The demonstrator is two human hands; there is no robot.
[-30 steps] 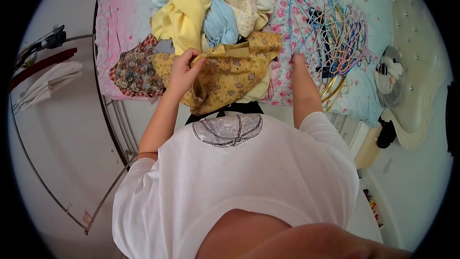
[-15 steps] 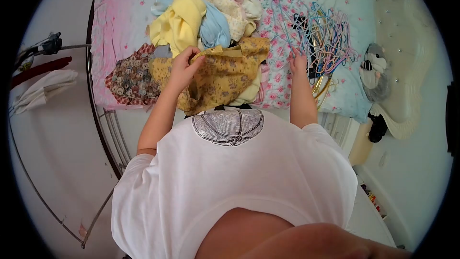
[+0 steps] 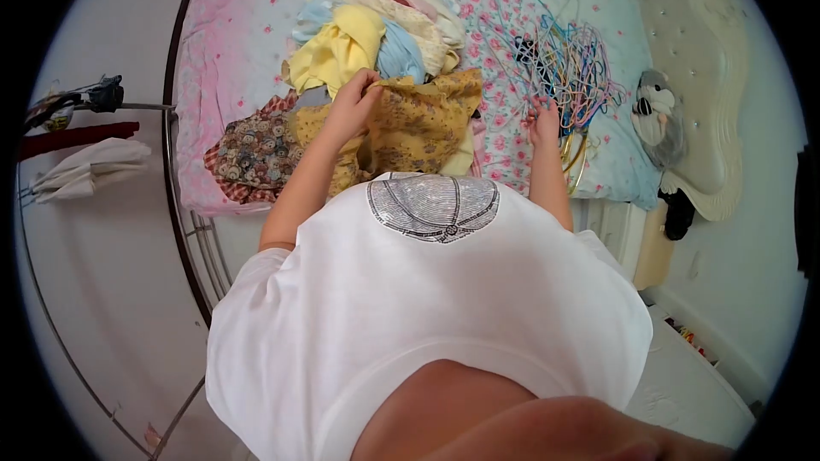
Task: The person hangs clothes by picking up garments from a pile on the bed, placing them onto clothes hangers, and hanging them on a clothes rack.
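My left hand (image 3: 357,104) is closed on the upper edge of a mustard-yellow flowered garment (image 3: 423,126), which hangs in folds close to my shirt. At the near side of the hanger pile (image 3: 576,68), my right hand (image 3: 542,119) has its fingers curled at a thin hanger; the grip is small and partly blurred. The hangers are tangled, in blue, pink, white and gold. Beyond the garment lie a bright yellow cloth (image 3: 337,49), a light blue cloth (image 3: 399,53) and cream clothes (image 3: 427,13). A brown patterned piece with red checked edges (image 3: 256,152) lies left of it.
The flowered bed (image 3: 231,60) bears all these things. A grey plush toy (image 3: 656,119) rests by the tufted headboard (image 3: 688,60). At the left, a metal rack carries a white cloth (image 3: 98,166) and a dark red one (image 3: 77,140).
My left hand has raised the garment's edge a little. My right hand, earlier beside the hangers, now has its fingers curled at their near edge. The view has shifted.
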